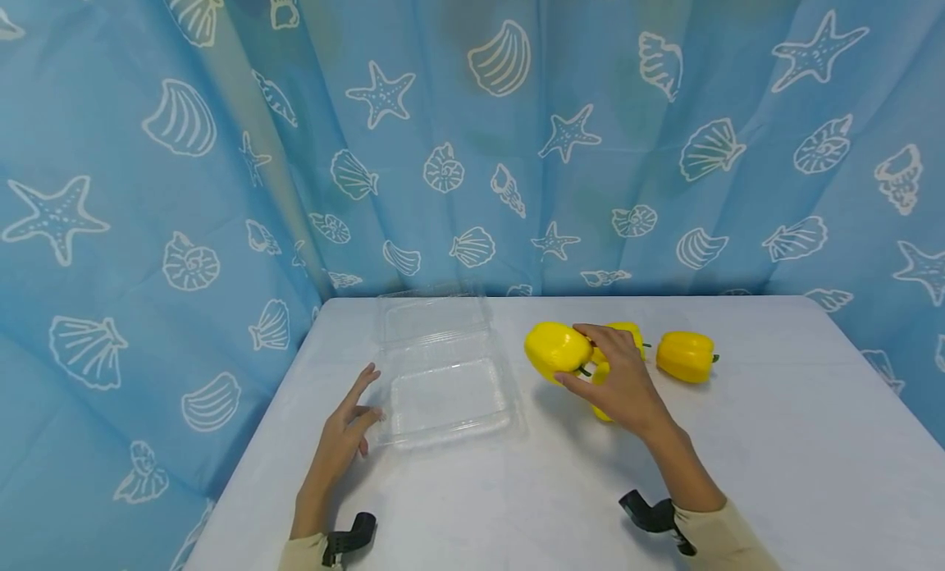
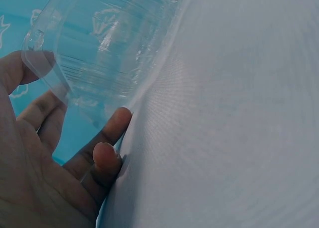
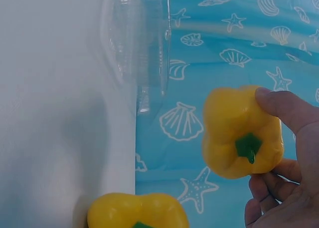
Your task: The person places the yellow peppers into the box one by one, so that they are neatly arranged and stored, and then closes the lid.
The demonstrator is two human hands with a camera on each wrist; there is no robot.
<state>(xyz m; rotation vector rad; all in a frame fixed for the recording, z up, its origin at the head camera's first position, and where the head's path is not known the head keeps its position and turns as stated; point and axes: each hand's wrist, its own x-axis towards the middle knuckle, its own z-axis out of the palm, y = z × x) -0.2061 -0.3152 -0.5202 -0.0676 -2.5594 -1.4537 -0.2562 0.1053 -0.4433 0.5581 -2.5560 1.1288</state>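
My right hand [image 1: 620,382] holds a yellow bell pepper [image 1: 555,349] above the table, thumb on one side and fingertips on the other. Its green stem points back toward the hand in the right wrist view, where the pepper [image 3: 239,133] shows whole. Beside the left edge of a clear plastic clamshell box [image 1: 446,399] is my left hand [image 1: 341,436], fingers spread and loosely bent. In the left wrist view a finger shows through the rim of the box [image 2: 99,43]. The box lies with its lid [image 1: 431,318] folded back.
Another yellow bell pepper [image 1: 687,358] lies on the white-covered table [image 1: 782,440] to the right. Two more are partly hidden behind the right hand, one of them a pepper [image 1: 626,331] farther back. A blue shell-patterned curtain [image 1: 443,218] hangs behind the table and at the left.
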